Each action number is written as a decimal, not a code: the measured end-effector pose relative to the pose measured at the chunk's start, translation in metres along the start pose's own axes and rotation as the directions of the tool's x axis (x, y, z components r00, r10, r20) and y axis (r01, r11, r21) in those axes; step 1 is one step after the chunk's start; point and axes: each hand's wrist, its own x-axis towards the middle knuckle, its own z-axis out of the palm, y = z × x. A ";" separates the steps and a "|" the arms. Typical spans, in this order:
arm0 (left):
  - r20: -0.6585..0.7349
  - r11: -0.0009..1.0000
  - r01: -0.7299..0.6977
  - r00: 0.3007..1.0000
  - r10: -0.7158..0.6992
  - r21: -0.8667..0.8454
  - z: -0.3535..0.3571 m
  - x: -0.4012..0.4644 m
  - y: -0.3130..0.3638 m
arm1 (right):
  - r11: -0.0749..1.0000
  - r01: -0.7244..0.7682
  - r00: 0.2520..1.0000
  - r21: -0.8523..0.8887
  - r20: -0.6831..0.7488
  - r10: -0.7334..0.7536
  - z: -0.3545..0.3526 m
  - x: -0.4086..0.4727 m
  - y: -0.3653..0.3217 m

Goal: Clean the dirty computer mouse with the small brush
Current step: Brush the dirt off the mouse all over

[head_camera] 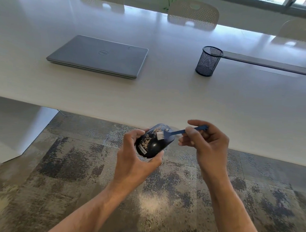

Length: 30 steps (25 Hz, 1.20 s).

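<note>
My left hand (136, 158) grips a black computer mouse (153, 143) in the air, just in front of the table's near edge. Pale crumbs and dust speckle the mouse's top, mostly on its left half. My right hand (206, 144) pinches the handle of a small blue brush (178, 132). Its white bristles rest on the mouse's upper surface, close to the scroll wheel. The handle's far end sticks out past my fingers to the right.
A closed grey laptop (98, 55) lies on the white table (168, 98) at left. A black mesh pen cup (208, 61) stands at right beside a long cable slot (268, 63). Chairs (193, 14) line the far side. Mottled carpet (71, 164) lies under my arms.
</note>
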 end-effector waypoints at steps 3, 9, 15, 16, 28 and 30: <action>0.000 1.000 0.008 1.000 -0.008 0.004 -0.002 0.000 -0.001 | 0.996 -0.041 0.988 -0.073 -0.151 0.030 -0.010 0.010 0.001; -0.003 1.000 -0.007 1.000 0.007 -0.011 0.001 0.002 -0.002 | 0.997 -0.015 1.000 0.070 0.008 0.015 -0.010 0.001 0.000; -0.020 0.999 -0.018 1.000 0.018 -0.037 0.000 0.002 -0.004 | 0.998 -0.058 0.985 0.039 -0.163 0.063 -0.023 0.002 0.004; -0.020 0.999 -0.017 1.000 0.016 -0.040 0.000 0.002 -0.005 | 0.997 -0.056 0.987 0.061 -0.148 0.065 -0.024 0.000 0.004; -0.029 0.997 -0.006 1.000 0.003 -0.079 -0.004 -0.001 0.000 | 0.988 -0.050 0.997 0.143 -0.051 0.058 -0.026 -0.020 0.010; -0.020 0.997 -0.010 1.000 0.009 -0.079 -0.003 -0.003 0.001 | 0.990 -0.046 0.999 0.132 -0.010 0.048 -0.019 -0.025 0.013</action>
